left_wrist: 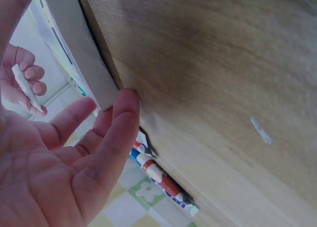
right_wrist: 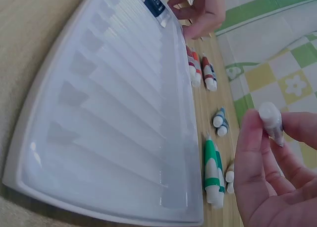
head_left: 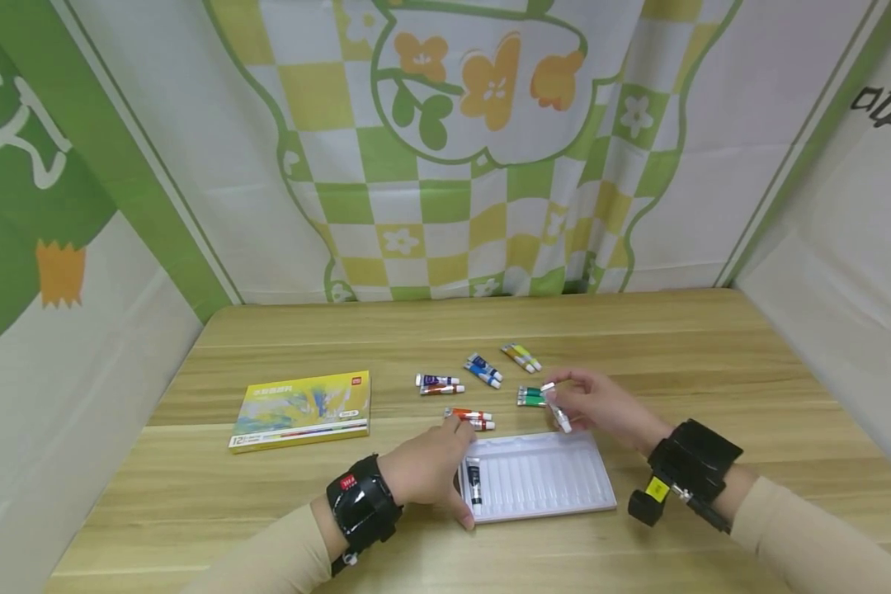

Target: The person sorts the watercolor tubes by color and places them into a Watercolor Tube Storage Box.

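Only the black tube [head_left: 475,485] lay in the tray [head_left: 545,488].
Your left hand [head_left: 429,469] gripped the tray's left end between thumb and fingers. Your right hand [head_left: 600,406] pinched a whitish tube [head_left: 561,419] near the tray's far edge; ten colored tubes [head_left: 531,402], also left outside, lay in pairs beyond that edge.

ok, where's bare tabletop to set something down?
Back right, between the yellow paint tube and the table's right edge; front left, between the yellow box and left sleeve. Crowded: near the tray's far edge, with red tubes, green tubes, left hand and right hand.
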The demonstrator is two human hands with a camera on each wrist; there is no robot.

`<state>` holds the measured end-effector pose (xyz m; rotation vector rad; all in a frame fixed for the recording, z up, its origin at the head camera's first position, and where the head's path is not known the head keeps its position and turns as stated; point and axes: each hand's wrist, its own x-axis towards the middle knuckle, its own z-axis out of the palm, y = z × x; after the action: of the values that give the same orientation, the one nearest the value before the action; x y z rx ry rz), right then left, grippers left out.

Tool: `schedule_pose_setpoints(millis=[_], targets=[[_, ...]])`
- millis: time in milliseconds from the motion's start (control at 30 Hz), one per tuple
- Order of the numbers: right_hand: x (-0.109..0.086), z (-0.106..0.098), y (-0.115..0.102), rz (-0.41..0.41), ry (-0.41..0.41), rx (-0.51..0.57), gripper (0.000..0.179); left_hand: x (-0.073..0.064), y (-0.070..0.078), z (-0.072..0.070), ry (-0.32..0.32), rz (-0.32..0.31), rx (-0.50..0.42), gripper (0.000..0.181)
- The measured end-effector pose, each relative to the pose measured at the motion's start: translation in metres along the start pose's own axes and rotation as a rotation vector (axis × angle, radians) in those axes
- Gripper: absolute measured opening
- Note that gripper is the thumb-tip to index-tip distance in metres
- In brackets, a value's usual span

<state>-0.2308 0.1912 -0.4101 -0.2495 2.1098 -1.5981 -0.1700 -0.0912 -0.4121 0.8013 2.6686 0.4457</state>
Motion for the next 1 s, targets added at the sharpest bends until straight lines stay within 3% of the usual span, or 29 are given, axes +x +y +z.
schedule_pose_setpoints(millis=[400, 800, 1000], targets=[[-0.003, 0.017, -0.003, 0.043, -0.011, 0.047, 0.036, 0.001, 0.0, 0.001, -0.017, -0.009, -0.013, 0.103], [-0.006, 0.034, -0.012, -0.012, -0.078, 0.147, 0.033, 0.001, -0.001, 0.001, -0.013, -0.002, 0.003, 0.105], [-0.005, 0.044, -0.01, 0.003, -0.116, 0.166, 0.028, 0.001, -0.001, 0.001, -0.016, -0.011, -0.002, 0.106]])
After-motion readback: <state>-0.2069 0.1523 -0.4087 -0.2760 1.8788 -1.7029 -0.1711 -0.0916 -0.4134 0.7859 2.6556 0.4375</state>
